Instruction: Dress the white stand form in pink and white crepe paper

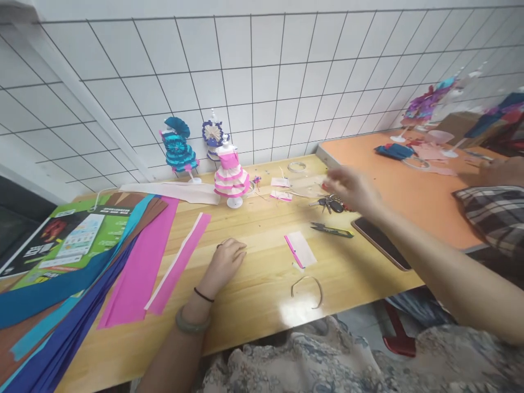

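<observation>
Left hand (225,265) resting, right hand (350,185) a blur by the keys (333,204)

One brown box (460,126) stands far right of the pink dress (232,174), on the orange desk (380,174); what it holds cannot be told. Three dresses stand on the wooden desk (254,229): the pink one, a teal one (179,150) to its left, and a purple-and-white one (212,134) just behind it. In front of the pink dress, the left hand lies palm down, fingers loosely bent, gripping nothing. Two pink strips (182,267), one wide and one narrow, lie to the dress's front left, near this hand. Right of the dress, the right hand is near one bunch of keys; whether it grips anything, I cannot tell. Also right of the dress lie one ring (297,170), one cutter (332,230), one phone (380,243) and three white-and-pink pieces (305,248).
</observation>
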Motion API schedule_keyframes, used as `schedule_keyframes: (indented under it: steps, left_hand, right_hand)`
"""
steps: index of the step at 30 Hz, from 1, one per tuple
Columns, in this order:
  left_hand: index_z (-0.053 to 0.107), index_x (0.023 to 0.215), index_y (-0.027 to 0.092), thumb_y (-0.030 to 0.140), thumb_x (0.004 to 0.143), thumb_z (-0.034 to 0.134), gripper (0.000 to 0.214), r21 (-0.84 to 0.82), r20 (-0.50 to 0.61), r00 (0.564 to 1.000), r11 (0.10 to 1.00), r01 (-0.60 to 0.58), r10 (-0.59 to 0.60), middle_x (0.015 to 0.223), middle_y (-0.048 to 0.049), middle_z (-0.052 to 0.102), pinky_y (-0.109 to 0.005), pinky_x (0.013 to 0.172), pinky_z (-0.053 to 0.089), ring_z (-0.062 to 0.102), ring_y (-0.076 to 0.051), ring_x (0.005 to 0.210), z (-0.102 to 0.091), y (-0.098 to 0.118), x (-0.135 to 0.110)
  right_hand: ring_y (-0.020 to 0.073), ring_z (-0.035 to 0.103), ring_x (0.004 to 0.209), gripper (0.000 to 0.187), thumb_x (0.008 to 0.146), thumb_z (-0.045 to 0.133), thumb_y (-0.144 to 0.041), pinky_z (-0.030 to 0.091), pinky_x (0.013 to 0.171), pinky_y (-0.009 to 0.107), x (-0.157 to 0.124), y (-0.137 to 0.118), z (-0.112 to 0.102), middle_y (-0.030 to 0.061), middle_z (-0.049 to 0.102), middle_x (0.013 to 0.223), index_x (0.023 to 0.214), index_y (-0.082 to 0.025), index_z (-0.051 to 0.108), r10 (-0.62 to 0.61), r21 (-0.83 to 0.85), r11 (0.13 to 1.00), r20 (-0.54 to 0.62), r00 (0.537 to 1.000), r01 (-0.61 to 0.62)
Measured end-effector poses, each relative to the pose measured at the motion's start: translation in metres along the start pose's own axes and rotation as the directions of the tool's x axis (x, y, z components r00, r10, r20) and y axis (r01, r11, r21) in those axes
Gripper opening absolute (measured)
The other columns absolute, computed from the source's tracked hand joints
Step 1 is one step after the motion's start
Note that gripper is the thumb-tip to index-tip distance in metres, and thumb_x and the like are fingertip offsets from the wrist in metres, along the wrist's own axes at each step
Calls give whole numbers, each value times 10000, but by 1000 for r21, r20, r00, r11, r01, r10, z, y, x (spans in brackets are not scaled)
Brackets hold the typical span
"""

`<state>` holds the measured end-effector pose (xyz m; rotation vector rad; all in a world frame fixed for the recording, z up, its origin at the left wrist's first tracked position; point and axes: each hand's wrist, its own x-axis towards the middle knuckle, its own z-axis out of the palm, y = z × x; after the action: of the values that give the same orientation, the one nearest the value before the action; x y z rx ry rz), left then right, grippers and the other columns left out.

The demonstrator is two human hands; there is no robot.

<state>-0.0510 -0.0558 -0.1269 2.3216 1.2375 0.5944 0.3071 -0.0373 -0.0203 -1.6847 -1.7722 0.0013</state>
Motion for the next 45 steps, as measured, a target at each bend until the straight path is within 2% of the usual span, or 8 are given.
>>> schedule_keyframes:
  steps: [5, 14, 20, 24, 28, 31, 41, 45]
  left_hand:
    - [625, 968, 180, 216, 834, 488, 195, 5, -1, 1000, 1000, -7, 7, 953, -72, 608, -362, 852, 435, 560, -196, 929, 1, 1, 0]
    - [637, 949, 180, 217, 820, 500, 193, -9, -23, 1000, 1000, -15, 14, 941, -72, 617, -362, 853, 434, 564, -198, 924, 2, 0, -2]
    - [641, 957, 176, 217, 821, 496, 203, -25, -20, 1000, 1000, -13, 12, 947, -76, 625, -367, 855, 436, 568, -201, 923, 1, 2, -3]
    - [644, 954, 176, 235, 811, 514, 201, -88, -45, 999, 996, 21, -25, 968, -72, 638, -371, 877, 437, 575, -208, 949, -1, 5, -3]
    - [654, 929, 162, 276, 817, 523, 206, -291, -77, 993, 954, 67, -93, 941, -76, 647, -334, 854, 463, 593, -185, 909, 1, 17, -1]
    - [658, 970, 150, 335, 802, 555, 270, -496, -12, 992, 862, 104, -127, 935, -85, 654, -314, 797, 487, 606, -173, 851, 7, 32, 0]
    - [668, 747, 124, 395, 743, 614, 276, -771, 157, 949, 567, 291, -273, 700, -45, 671, -259, 655, 482, 601, -138, 663, 11, 43, 3]
    - [635, 752, 108, 405, 710, 642, 301, -822, 211, 912, 441, 361, -353, 696, -64, 667, -248, 618, 473, 603, -128, 632, 0, 39, -2]
  right_hand:
    - [199, 579, 927, 256, 840, 542, -286, 482, 799, 330, -110, -49, 14, 101, 606, 1007, 1067, -188, 608, -383, 296, 922, 615, 689, 248]
    - [218, 595, 918, 415, 792, 406, -35, 466, 807, 378, -134, -62, 46, 131, 655, 963, 1152, -147, 580, -405, 195, 912, 563, 721, 360]
    - [172, 597, 745, 287, 809, 480, -158, 461, 675, 300, -126, -66, 44, 60, 661, 850, 1063, -194, 608, -218, 367, 930, 568, 793, -7]
    - [151, 596, 690, 371, 722, 650, -301, 457, 650, 287, -112, -64, 49, 16, 636, 764, 1066, -182, 577, 112, 615, 645, 511, 852, -454]
    - [123, 588, 606, 516, 572, 771, -312, 439, 580, 261, -104, -69, 66, 11, 651, 764, 1032, -167, 586, 289, 693, 275, 601, 745, -666]
    - [117, 582, 546, 538, 518, 797, -308, 436, 538, 257, -104, -81, 80, 5, 656, 740, 994, -162, 594, 296, 688, 172, 647, 703, -705]
    - [177, 635, 684, 484, 619, 728, -383, 513, 640, 340, -113, -112, 109, 34, 679, 783, 1029, -200, 548, 180, 734, 365, 548, 817, -573]
    - [223, 643, 856, 361, 747, 609, -347, 502, 775, 407, -116, -95, 103, 92, 684, 926, 1070, -194, 565, 144, 652, 625, 444, 884, -429]
